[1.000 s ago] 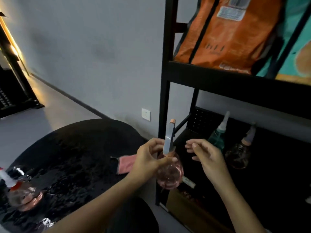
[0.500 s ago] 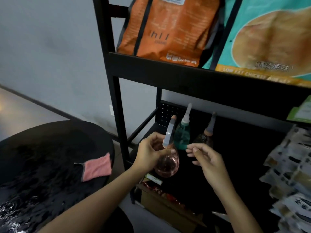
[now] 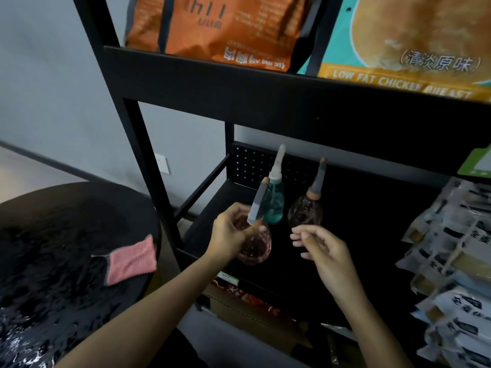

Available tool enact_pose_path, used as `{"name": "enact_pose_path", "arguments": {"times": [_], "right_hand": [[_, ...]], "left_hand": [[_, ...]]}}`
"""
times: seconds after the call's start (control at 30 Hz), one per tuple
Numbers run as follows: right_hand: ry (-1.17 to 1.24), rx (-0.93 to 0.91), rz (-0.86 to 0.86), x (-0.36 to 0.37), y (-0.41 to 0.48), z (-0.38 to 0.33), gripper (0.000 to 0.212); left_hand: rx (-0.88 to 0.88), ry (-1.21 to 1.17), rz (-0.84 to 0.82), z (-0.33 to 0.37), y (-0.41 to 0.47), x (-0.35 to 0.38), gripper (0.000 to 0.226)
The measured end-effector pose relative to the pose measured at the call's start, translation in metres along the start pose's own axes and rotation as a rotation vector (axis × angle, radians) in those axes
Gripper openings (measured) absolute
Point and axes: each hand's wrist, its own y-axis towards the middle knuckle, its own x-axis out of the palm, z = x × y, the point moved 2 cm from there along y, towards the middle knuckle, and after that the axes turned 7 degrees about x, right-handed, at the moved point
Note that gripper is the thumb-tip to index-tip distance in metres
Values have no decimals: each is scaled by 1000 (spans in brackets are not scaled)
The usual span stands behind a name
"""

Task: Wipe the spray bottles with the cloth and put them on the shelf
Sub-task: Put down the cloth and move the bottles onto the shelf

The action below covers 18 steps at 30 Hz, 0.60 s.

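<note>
My left hand grips a round pink spray bottle with a long grey nozzle, held over the front of the black shelf. Behind it on the shelf stand a teal spray bottle and a clear brownish spray bottle, both upright. My right hand hovers just right of the pink bottle, fingers loosely curled and holding nothing. The pink cloth lies on the black round table at the left.
The shelf's black upright post stands between table and shelf. Above are an orange bag and a teal chicken-breast bag. Several white packets are stacked at the right. A cardboard box sits on the level below.
The view has swung right and closer to the shelf. My left hand has carried the pink bottle in over the shelf, near the teal bottle. My right hand stays beside it.
</note>
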Motion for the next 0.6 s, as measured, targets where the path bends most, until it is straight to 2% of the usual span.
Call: {"name": "enact_pose_path", "arguments": {"times": [0.4,0.6], "right_hand": [[-1,-17,-32,16,5,-5,21],[-9,-44,-56,21,3,-17,20]], "left_hand": [[19,22,-38,-5,3,-1,34],[-5,-22,-17,1,-7,-13,53]]}}
